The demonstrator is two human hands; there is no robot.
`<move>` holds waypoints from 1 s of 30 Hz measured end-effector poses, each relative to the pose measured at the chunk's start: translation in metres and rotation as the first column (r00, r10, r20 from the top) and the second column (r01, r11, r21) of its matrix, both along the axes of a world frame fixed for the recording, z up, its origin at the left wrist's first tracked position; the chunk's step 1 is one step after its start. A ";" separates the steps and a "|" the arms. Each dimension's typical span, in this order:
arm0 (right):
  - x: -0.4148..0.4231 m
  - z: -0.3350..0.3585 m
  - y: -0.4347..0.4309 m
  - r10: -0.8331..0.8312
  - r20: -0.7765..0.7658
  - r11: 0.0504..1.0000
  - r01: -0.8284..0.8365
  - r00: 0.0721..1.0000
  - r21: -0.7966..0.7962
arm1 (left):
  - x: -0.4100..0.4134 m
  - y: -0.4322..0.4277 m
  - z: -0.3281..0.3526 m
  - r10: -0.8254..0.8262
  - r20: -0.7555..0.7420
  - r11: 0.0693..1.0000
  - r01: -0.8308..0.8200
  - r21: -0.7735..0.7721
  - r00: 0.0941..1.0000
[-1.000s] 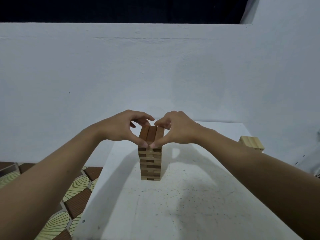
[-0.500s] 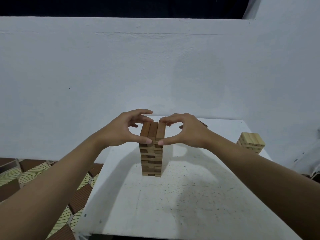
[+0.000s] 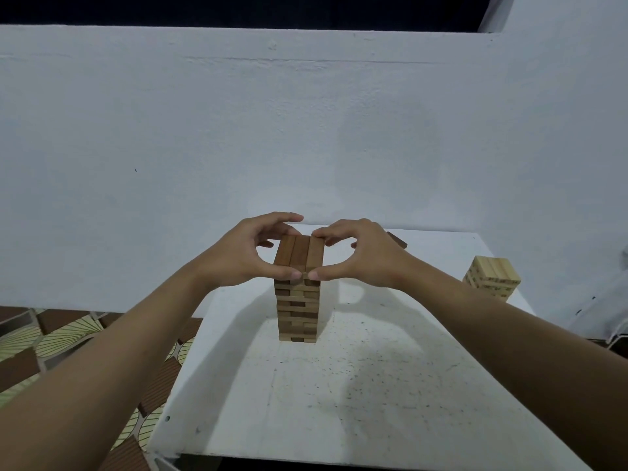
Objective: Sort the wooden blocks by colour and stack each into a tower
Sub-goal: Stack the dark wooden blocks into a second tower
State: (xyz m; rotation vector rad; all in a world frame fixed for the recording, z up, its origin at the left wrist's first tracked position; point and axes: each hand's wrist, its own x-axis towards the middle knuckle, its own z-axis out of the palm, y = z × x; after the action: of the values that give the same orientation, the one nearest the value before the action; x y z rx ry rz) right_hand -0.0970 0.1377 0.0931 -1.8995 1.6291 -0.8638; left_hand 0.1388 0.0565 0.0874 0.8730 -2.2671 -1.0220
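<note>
Currently, the dark-brown tower (image 3: 298,300) stands upright near the middle of the white bench (image 3: 339,402). The left hand (image 3: 244,253) and right hand (image 3: 363,256) each pinch its top layer of three blocks, thumbs at the near end, fingers curled over the far end. A pale tower (image 3: 492,277) sits at the bench's right edge, well apart.

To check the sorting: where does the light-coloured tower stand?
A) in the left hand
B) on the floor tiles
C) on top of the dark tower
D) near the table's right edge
D: the light-coloured tower stands on the table near its right edge, apart from the dark tower.
</note>
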 end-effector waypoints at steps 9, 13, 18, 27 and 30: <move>0.000 0.001 0.002 -0.002 -0.007 1.000 0.002 1.000 0.004 | -0.002 0.003 0.003 0.001 0.023 1.000 -0.001 -0.011 1.000; 0.001 0.000 0.002 -0.006 0.009 1.000 0.006 1.000 0.003 | -0.002 0.003 0.003 -0.007 0.026 1.000 0.008 -0.012 1.000; 0.001 0.000 0.006 -0.018 0.043 1.000 0.017 0.999 0.017 | 0.000 0.003 0.002 -0.018 0.033 1.000 0.018 -0.012 0.999; -0.030 -0.042 0.003 -0.422 0.326 0.899 0.437 0.846 0.029 | 0.002 -0.016 -0.017 0.288 -0.301 0.952 -0.236 0.196 0.909; -0.046 -0.074 -0.004 -0.494 0.171 0.869 0.487 0.853 0.083 | -0.004 -0.042 -0.051 0.314 -0.158 0.938 -0.280 0.203 0.936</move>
State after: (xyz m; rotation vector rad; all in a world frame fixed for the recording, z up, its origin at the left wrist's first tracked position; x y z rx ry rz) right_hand -0.1430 0.1338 0.0188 -1.3345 2.0275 -1.1625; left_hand 0.1346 0.0144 0.0369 1.1056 -1.8389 -1.1234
